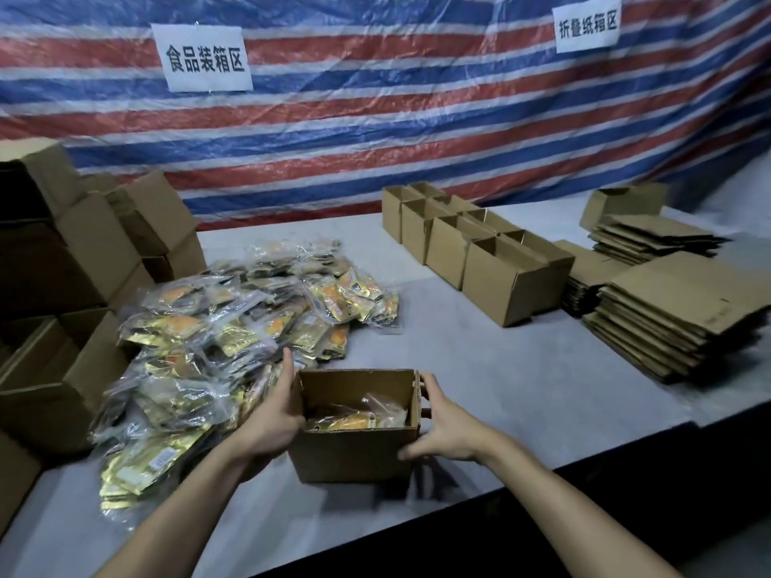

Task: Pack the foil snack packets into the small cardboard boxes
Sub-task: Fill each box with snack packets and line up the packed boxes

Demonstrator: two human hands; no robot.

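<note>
A small open cardboard box (pixel 350 454) stands near the table's front edge, with foil snack packets (pixel 354 419) lying inside it. My left hand (pixel 273 415) grips the box's left wall, thumb up by the rim. My right hand (pixel 444 427) clasps the right wall, fingers curled around the front corner. A big heap of gold and orange foil packets (pixel 233 327) in clear wrap spreads over the table to the left of the box.
Several empty erected small boxes (pixel 471 244) stand in a row at the back right. Stacks of flat cardboard blanks (pixel 667 310) lie at the far right. Large cartons (pixel 71 260) are piled at the left. A striped tarp hangs behind the grey table (pixel 479 369).
</note>
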